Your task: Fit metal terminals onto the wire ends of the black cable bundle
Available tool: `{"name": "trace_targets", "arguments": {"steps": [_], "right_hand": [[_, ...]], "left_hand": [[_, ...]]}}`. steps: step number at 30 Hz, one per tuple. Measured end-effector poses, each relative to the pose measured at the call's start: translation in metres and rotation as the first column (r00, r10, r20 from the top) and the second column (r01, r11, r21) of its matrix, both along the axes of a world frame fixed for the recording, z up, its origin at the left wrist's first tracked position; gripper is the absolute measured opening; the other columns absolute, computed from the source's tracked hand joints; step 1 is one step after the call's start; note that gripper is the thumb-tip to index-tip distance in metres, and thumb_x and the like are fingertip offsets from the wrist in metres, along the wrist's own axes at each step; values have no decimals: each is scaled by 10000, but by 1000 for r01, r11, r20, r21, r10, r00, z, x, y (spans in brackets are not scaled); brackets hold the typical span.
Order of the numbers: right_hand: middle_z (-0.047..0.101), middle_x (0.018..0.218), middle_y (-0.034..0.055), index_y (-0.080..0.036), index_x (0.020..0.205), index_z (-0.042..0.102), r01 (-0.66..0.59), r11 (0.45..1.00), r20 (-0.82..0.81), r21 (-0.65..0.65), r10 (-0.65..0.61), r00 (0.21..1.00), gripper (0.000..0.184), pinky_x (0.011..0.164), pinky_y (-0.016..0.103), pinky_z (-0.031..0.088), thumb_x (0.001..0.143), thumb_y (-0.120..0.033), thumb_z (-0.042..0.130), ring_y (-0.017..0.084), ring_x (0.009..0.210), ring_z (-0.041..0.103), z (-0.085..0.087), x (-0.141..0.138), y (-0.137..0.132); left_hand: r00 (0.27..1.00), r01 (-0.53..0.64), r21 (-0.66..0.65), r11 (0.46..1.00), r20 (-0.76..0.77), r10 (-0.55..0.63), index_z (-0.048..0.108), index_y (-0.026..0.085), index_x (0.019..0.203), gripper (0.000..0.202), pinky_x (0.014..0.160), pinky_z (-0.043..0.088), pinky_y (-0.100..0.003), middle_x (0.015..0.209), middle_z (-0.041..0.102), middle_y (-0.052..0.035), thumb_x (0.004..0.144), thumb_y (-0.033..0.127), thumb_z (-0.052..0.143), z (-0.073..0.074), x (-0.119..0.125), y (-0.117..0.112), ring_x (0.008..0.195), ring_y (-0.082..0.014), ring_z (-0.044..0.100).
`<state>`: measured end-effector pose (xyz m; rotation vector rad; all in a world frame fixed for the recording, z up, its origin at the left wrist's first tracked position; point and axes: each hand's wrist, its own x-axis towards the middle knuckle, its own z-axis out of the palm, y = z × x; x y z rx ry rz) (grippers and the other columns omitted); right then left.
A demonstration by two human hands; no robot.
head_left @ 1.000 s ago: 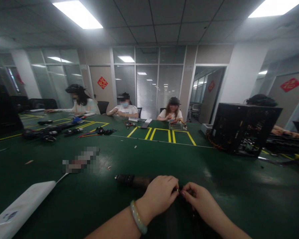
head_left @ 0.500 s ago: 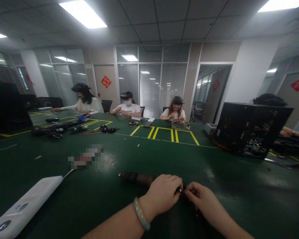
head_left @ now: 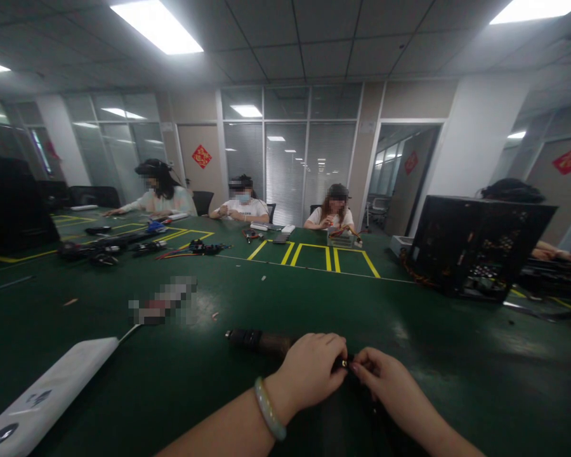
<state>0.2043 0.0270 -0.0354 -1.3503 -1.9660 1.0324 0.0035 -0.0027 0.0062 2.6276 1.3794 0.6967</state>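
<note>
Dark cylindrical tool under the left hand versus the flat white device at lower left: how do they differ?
The dark cylindrical tool is round and black-brown; the flat white device is slab-like and pale. The left hand grips the tool's end, while the device lies untouched, a white cable leaving it. Both rest on the green table.

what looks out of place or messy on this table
Small scraps lie loose on the green table, and a computer case stands open with its insides bare. Nothing looks spilled or broken.

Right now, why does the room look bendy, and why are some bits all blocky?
In the head view the wide lens curves the ceiling lights and walls; a blocky blur hides something on the green table; the hands sit low in dim light, so the small dark part they hold is hard to see.
</note>
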Motion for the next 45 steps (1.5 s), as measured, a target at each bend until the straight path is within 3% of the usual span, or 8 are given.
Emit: {"name": "trace_targets", "arguments": {"steps": [8,13,19,25,30,36,42,45], "right_hand": [[612,668,-14,-189,831,619,9,1000,21,-10,-8,1000,175,455,185,380,876,-325,518,115,504,533,7,-1,-4],[604,648,-16,-183,814,614,9,1000,18,23,-9,1000,181,455,185,370,871,-326,518,112,497,527,7,-1,-3],[605,665,-17,-190,819,617,4,1000,29,-6,-3,1000,192,461,181,375,868,-352,526,110,501,538,6,-2,-2],[588,656,-22,-184,808,599,7,1000,-6,-12,-7,1000,184,445,179,359,866,-342,524,104,481,522,0,-1,0],[588,659,-25,-188,823,605,-2,1000,7,2,2,1000,195,449,180,367,883,-348,512,102,480,515,3,-1,-1],[599,671,-16,-183,820,599,-3,1000,8,2,3,1000,184,438,180,359,882,-329,507,102,476,517,3,1,0],[584,644,-25,-182,806,597,4,1000,13,11,-4,1000,189,446,181,366,874,-333,505,105,481,517,6,-1,-3],[583,642,-26,-181,810,599,6,1000,0,7,-6,1000,187,447,180,365,870,-337,514,104,483,512,7,-2,-4]], "left_hand": [[1000,20,5,1000,-1,-20,564,216,951,106,901,433,-338,1062,637,-20,850,197,589,1,0,0,979,-206,598],[1000,-19,-7,1000,12,19,566,202,967,129,915,437,-358,1079,629,-52,858,266,592,2,0,-1,989,-224,596],[1000,18,0,1000,4,-18,563,214,947,99,911,431,-336,1064,633,-23,851,197,576,1,0,0,989,-202,596],[999,-15,2,1000,32,15,548,220,956,135,897,438,-344,1083,632,-21,848,276,608,-1,1,0,991,-212,593],[1000,12,8,1000,18,-13,548,223,956,118,918,425,-350,1093,631,-14,847,211,591,-3,0,2,1000,-207,593],[999,1,14,1000,43,-2,555,204,957,152,905,441,-338,1075,632,-37,848,292,614,-2,-1,1,986,-215,598],[1000,28,30,999,14,-28,559,210,914,73,919,429,-353,1080,636,-16,848,201,588,-2,0,2,998,-207,596],[1000,14,20,1000,11,-14,555,215,957,128,921,429,-346,1094,630,-16,845,243,611,-1,0,2,1007,-206,590]]}}
